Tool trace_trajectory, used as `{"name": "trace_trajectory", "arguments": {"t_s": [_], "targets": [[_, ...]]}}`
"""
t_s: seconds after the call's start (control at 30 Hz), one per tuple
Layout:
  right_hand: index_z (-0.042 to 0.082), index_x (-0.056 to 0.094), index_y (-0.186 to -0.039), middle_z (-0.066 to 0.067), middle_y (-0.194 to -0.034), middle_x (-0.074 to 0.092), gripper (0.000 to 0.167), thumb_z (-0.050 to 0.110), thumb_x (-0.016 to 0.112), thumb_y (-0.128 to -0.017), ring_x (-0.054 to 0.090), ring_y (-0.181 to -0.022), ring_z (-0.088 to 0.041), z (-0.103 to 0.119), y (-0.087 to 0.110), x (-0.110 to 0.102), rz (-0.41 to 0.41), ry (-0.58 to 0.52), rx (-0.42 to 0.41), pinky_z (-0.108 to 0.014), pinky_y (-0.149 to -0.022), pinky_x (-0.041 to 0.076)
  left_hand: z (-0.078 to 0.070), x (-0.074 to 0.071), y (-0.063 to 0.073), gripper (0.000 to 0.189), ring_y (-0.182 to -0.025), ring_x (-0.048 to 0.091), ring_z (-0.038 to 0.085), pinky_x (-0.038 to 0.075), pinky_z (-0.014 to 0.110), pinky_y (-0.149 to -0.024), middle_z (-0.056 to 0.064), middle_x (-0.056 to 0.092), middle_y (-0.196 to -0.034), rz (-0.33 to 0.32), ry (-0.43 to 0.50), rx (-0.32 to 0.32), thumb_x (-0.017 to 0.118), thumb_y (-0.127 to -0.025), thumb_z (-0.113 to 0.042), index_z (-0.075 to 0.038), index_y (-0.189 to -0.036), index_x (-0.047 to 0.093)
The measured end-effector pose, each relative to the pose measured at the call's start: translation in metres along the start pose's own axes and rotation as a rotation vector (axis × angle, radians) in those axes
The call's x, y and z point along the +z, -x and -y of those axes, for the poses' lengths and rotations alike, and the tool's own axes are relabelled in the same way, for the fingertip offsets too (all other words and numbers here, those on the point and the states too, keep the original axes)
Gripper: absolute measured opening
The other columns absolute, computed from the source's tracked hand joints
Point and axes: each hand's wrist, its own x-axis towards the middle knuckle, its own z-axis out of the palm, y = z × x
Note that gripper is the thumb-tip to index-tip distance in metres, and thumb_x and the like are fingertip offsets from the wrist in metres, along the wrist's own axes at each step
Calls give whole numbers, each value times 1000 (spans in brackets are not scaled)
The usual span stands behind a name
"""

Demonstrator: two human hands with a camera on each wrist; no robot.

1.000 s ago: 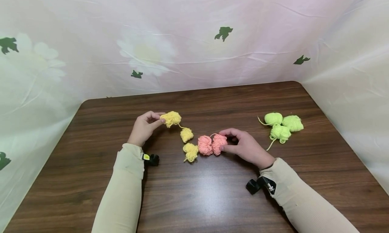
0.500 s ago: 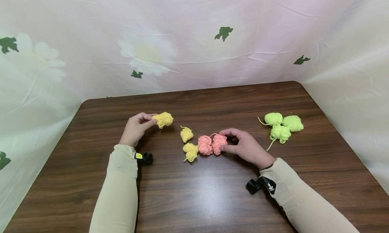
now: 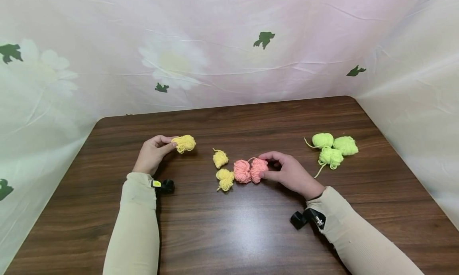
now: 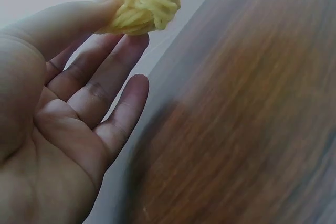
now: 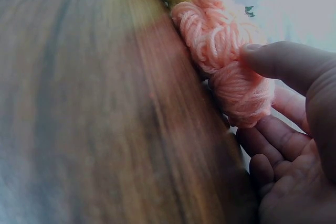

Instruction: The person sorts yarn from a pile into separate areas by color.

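My left hand pinches a yellow yarn ball between thumb and fingers, above the left part of the table. In the left wrist view this yellow ball sits at the fingertips, with the little finger free of it. At the table's middle my right hand holds a pink yarn ball by its right side, thumb in front and fingers behind. A second pink ball lies against its left side. Two more yellow balls, a rear one and a front one, lie left of the pink pair.
Three green yarn balls are clustered at the right, loose yarn ends trailing from them. The dark wooden table ends at the back against a floral cloth, which also hangs at both sides.
My left hand has moved left with its yellow ball, away from the other yellow balls; the yarn strand toward the rear one no longer spans between them. The right hand stays in place.
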Motion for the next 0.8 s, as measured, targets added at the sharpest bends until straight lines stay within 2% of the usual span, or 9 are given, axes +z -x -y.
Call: {"name": "trace_trajectory", "arguments": {"t_s": [0.23,0.67,0.8], "targets": [[16,69,-122,-1,-114,69,40,24,83,-84,60,-100,-21,-2,0,0,-1,1,4,-41,-89,46,6,-7,1,10,-104,67,9,53,24,-89,-4,70,-112,-5,208,-31,70,-93,-4,0,-100,65],[16,69,-122,-1,-116,69,40,23,82,-85,61,-101,-20,-2,-1,1,1,4,-11,-41,-90,47,11,-21,5,13,-108,66,9,52,22,-90,-3,69,-115,-49,216,-27,69,-94,-5,1,-104,63],[16,69,-122,0,-116,69,39,24,82,-85,60,-102,-20,-2,-1,0,2,7,-13,-41,-90,47,12,-24,6,10,-109,65,7,53,20,-88,-2,68,-117,-49,177,-26,68,-95,-5,-1,-104,65]]}}
